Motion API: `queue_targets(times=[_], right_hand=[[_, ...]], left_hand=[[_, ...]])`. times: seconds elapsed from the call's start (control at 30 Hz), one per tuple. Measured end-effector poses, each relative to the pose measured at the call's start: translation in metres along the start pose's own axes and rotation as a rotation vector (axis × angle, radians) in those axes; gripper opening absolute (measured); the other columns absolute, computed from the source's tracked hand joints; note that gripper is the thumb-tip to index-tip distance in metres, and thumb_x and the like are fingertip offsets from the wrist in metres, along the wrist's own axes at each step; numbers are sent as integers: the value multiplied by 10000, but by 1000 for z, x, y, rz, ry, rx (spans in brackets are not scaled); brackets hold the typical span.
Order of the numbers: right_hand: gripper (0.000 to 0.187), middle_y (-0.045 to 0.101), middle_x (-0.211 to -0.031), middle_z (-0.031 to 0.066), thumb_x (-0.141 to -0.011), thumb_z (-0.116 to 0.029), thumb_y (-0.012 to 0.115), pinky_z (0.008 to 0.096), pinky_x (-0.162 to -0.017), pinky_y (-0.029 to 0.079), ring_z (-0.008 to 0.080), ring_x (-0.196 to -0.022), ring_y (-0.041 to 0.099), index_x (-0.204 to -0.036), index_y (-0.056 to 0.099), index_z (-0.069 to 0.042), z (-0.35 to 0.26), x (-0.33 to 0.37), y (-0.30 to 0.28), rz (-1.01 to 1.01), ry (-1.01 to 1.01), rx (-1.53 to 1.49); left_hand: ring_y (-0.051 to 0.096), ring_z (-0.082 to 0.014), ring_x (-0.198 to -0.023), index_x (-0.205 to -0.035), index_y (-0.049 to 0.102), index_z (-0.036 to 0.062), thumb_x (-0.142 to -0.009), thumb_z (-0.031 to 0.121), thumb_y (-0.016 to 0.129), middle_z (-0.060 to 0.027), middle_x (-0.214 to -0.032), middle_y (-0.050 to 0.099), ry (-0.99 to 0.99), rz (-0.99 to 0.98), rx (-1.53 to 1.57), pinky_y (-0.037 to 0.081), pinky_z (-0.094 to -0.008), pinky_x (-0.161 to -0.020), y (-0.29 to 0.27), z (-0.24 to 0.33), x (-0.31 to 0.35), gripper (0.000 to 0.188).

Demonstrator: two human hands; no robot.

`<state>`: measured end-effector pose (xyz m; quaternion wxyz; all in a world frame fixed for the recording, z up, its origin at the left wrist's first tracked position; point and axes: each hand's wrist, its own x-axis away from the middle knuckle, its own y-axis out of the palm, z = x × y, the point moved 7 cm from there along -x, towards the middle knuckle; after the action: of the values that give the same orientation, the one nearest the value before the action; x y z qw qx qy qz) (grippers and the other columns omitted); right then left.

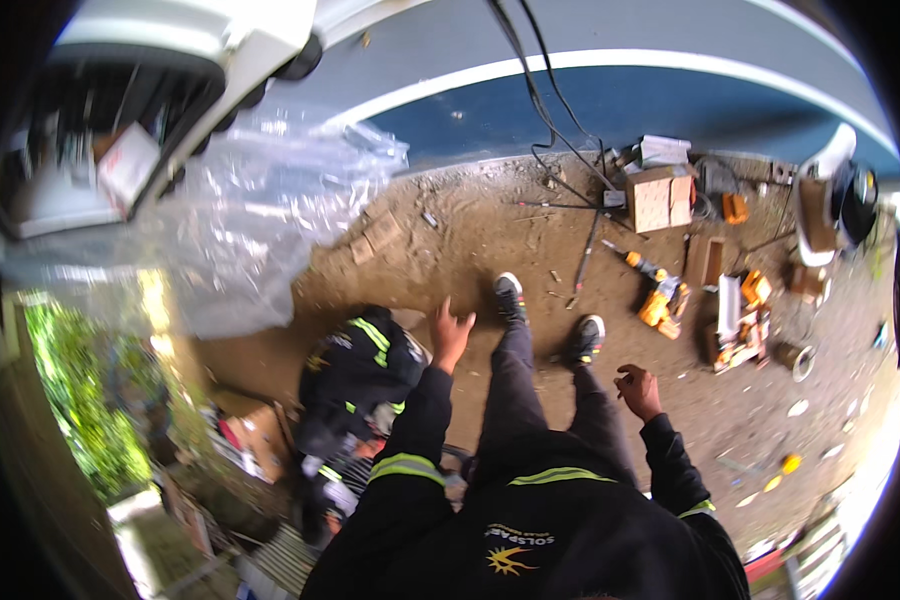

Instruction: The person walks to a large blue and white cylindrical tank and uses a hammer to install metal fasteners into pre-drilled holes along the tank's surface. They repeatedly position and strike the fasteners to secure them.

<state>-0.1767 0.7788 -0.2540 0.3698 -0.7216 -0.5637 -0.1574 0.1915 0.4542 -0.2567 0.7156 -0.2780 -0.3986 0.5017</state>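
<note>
My left hand (451,336) hangs in front of me with its fingers apart and nothing in it. On the other side, my right hand (638,390) is loosely bent, thumb and fingers apart, and no object shows in it. Close to my left arm is a dark jacket with bright reflective strips (355,365), which seems to be worn by a person bent low. Beyond my right hand, a yellow and black power drill (660,302) lies on the dirt floor (450,260). My two shoes stand between the hands.
Ahead, a blue and grey wall (610,105) has black cables (542,105) hanging down. Clear plastic sheeting (250,220) covers the far left. An open cardboard box (660,198), yellow tools (755,290) and a cable roll (796,360) lie at right. Another carton (255,435) stands at left.
</note>
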Motion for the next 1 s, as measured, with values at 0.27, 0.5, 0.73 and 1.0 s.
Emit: queue_targets(times=[0.27,0.5,0.73,1.0], right_hand=[[284,775,-781,140,-861,-181,749,345,-605,608,204,-639,761,-1080,742,0,128,-1,-63,-314,66,474],[180,675,-714,88,-889,-90,708,300,-454,512,172,-531,652,-1040,706,7,90,-56,-49,-543,123,465],[179,611,-784,125,-1013,-174,622,343,-459,449,231,-542,551,-1172,618,-91,74,-108,-1,-702,179,664],[376,752,-1078,157,-911,-392,665,488,-765,597,278,-908,752,-1135,746,-100,90,22,148,-1100,-1117,2033]], left_hand=[[645,-410,-1215,-1311,642,-34,-766,516,867,-255,-1291,679,-728,-472,-125,530,-486,-1020,134,-199,396,806],[629,-385,-1259,-1320,646,-7,-802,492,824,-239,-1347,662,-961,-15,306,510,-455,-1060,183,-160,488,741],[726,-363,-1026,-1262,672,12,-793,412,825,-212,-1035,763,-865,471,766,568,-428,-917,262,-59,565,635],[683,-424,-1133,-1334,631,34,-823,439,785,-276,-1166,721,-1678,705,902,557,-498,-952,529,25,916,669]])
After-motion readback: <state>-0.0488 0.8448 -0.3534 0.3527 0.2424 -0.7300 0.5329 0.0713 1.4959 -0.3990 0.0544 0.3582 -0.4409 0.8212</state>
